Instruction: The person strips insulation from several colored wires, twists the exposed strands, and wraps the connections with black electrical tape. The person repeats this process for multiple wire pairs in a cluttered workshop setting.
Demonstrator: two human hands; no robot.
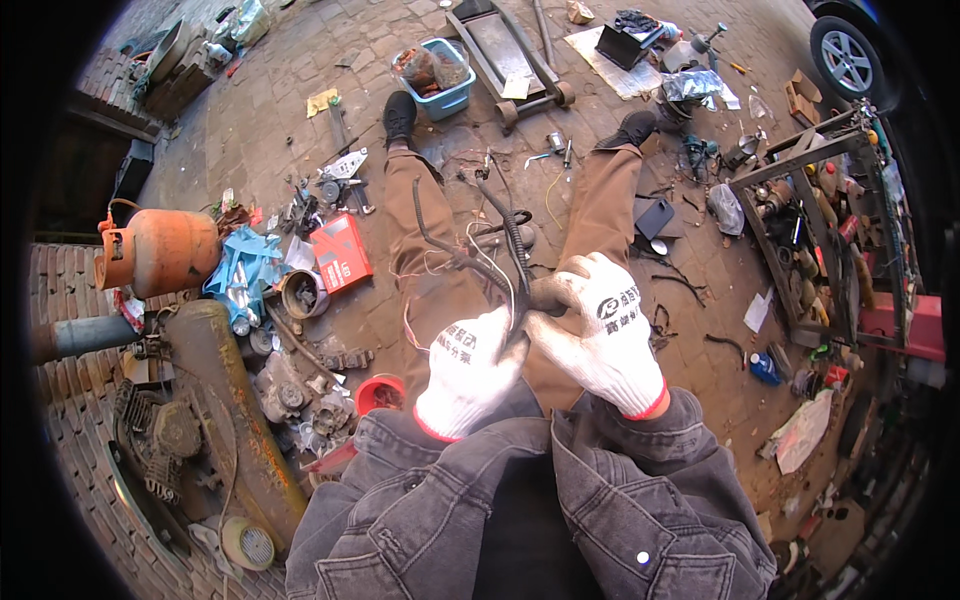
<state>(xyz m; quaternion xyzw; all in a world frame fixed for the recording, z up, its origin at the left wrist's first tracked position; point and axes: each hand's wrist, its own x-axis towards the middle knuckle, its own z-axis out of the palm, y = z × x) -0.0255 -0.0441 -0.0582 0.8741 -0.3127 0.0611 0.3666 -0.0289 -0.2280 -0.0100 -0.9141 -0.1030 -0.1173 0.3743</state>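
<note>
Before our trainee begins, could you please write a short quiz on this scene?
1. True or false: the left hand and right hand, both at the wiring, are gloved.
2. What colour is the gas bottle? A) blue B) orange C) green
3. Fill in: just right of the left shoe stands a blue ____.

Key: 1. True. 2. B. 3. Basket.

Repair workshop, yard type. Ground: brick paving (290, 125), strewn with loose parts. Evidence: car wheel (846, 57), upper right; low wheeled metal frame (502, 50), jack-like; orange gas cylinder (175, 252); grimy machine part (177, 432); metal rack (800, 158) crowded with hardware; blue basket (453, 101), filled.
</note>
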